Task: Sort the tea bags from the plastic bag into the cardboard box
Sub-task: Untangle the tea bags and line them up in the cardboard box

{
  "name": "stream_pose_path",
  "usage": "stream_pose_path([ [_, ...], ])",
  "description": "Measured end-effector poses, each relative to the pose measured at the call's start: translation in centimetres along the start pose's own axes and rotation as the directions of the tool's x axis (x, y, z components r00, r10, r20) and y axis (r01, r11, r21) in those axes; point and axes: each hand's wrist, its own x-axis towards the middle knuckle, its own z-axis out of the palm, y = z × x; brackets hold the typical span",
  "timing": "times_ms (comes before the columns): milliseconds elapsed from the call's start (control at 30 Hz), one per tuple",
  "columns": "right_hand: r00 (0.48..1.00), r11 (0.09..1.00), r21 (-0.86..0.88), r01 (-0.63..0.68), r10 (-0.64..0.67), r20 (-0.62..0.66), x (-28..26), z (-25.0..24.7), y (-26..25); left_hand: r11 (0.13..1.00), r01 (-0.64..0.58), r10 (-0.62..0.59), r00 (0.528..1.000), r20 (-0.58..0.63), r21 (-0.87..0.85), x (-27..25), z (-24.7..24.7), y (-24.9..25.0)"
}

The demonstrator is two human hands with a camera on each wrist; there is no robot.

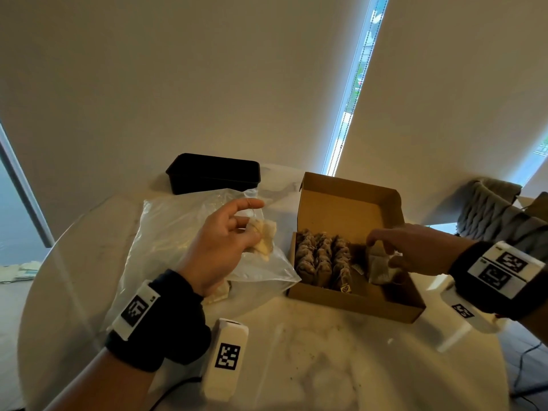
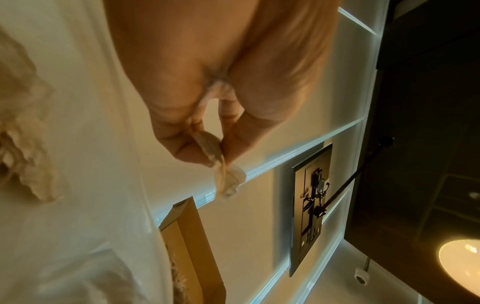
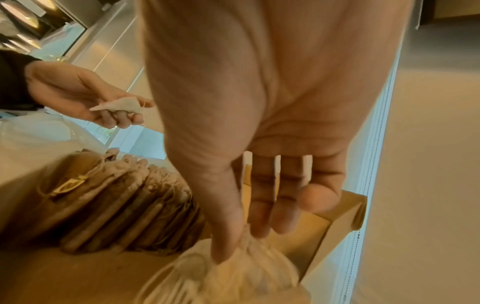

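Both hands [image 1: 219, 241] [image 1: 415, 250] pinch tea bags [image 1: 264, 238]; right over cardboard box [image 1: 355, 304].

No words, brand names or numbers could be read anywhere. The only signs were black-and-white square code markers: 1 on the white plate of the left wristband [image 1: 137, 309], 1 on the left wrist camera [image 1: 227, 356], 2 side by side on the right wristband [image 1: 501, 269], and 1 on the right wrist camera [image 1: 463, 311]. A small paper tag [image 1: 345, 289] on a tea bag string in the cardboard box [image 1: 353, 304] carried a mark too small to make out.
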Motion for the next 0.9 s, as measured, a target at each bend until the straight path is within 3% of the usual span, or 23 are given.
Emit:
stream_pose_path([
  [100,0.997,0.997,-0.044,0.064,-0.065,-0.036,0.1,0.0,-0.4,0.997,-0.050,0.050,0.999,-0.008,0.051,-0.2,0.0,0.1],
  [233,0.991,0.988,-0.091,0.126,-0.122,0.046,0.4,0.5,-1.4,0.996,-0.061,0.059,0.998,0.019,0.063,-0.3,0.1,0.0],
  [467,0.994,0.979,-0.174,0.107,-0.105,0.020,0.6,1.5,-1.6,0.997,-0.052,0.053,0.999,-0.009,0.056,-0.2,0.3,0.1],
  [567,0.996,0.995,-0.068,0.073,-0.076,-0.050,0.2,0.7,-1.6,0.997,-0.063,0.065,0.998,-0.027,0.054,-0.1,0.4,0.0],
  [667,0.965,0.982,0.170,0.077,-0.031,-0.261,-0.8,-2.2,-3.2,0.995,-0.076,0.077,0.997,-0.012,0.063,-0.2,0.6,0.1],
  [767,0.925,0.832,0.496,0.249,-0.053,-0.375,-1.9,-5.1,-7.6,0.994,-0.076,0.076,0.997,0.001,0.080,-0.5,0.9,0.2],
  [900,0.928,0.715,0.638,0.285,-0.039,-0.371,-1.6,-6.2,-12.6,0.993,-0.084,0.081,0.996,0.046,0.079,-0.9,1.4,0.6],
])
